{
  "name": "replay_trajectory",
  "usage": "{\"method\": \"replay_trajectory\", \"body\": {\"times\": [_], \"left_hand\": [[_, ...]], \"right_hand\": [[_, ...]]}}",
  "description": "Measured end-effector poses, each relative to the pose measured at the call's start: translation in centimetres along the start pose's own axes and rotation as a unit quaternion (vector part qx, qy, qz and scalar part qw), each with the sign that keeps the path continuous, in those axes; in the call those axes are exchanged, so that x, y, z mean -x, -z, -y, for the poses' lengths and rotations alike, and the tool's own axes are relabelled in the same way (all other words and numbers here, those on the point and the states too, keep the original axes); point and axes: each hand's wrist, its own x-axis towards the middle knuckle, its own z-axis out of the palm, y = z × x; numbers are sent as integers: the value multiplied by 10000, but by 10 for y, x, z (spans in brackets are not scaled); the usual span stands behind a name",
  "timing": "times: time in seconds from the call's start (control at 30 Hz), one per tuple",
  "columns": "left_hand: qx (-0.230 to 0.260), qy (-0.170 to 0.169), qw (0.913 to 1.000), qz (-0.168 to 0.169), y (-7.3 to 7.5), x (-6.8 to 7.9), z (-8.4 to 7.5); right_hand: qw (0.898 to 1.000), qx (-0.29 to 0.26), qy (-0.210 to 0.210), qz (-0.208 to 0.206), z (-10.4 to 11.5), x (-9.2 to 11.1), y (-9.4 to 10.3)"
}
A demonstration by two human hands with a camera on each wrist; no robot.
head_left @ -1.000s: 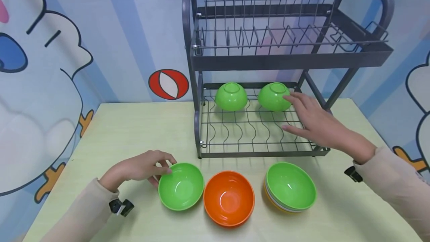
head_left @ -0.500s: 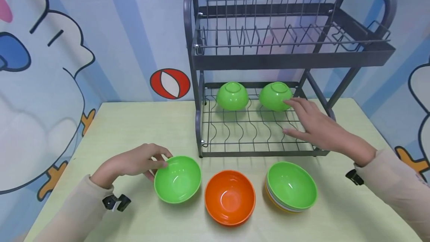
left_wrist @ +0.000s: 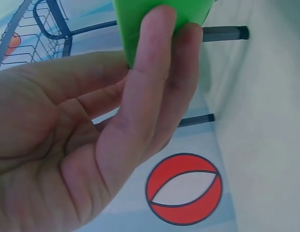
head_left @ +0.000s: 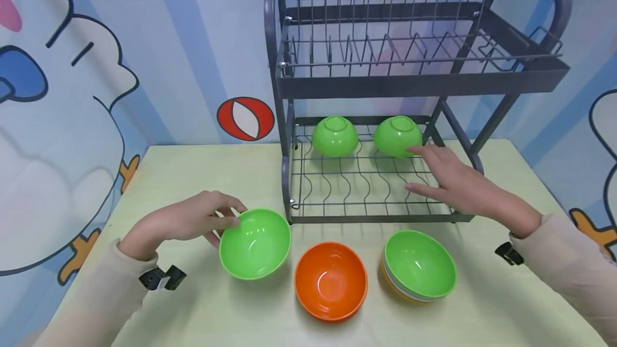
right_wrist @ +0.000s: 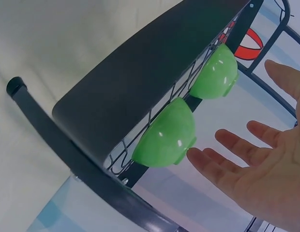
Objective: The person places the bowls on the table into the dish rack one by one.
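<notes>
My left hand (head_left: 197, 218) pinches the left rim of a green bowl (head_left: 256, 245), thumb inside and fingers beneath, and holds it tilted above the table. In the left wrist view the fingers (left_wrist: 150, 82) lie against the outside of this green bowl (left_wrist: 135, 19). On the rack's lower shelf two green bowls stand upside down, a left one (head_left: 335, 137) and a right one (head_left: 398, 137). Beside the right one is my right hand (head_left: 455, 181), its fingers extended and spread. The right wrist view shows a fingertip (right_wrist: 194, 155) close to that bowl (right_wrist: 167, 137); contact is unclear.
An orange bowl (head_left: 330, 281) stands on the table in front of the rack. To its right is a stack of bowls (head_left: 419, 265), green on top. The dark two-tier dish rack (head_left: 405, 87) has wire slots above and side posts around the lower shelf.
The green bowl in my left hand has come up off the table, moving slightly left and toward the rack. My right hand has stayed nearly still by the right upturned bowl.
</notes>
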Motion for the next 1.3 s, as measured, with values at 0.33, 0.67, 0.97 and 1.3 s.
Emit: {"method": "replay_trajectory", "body": {"times": [0.33,0.67,0.97,1.3], "left_hand": [[-115,-264,9996,-65,3,-2,-20],[-171,-560,9983,-48,5,-7,-39],[-131,-757,9970,-102,4,-16,-53],[36,-1135,9934,-125,4,-22,-61]], "right_hand": [[9983,-553,93,126,9,0,4],[9930,-1172,-19,166,18,4,6],[9815,-1893,-110,247,28,9,6],[9522,-3009,-202,478,42,10,6]]}}
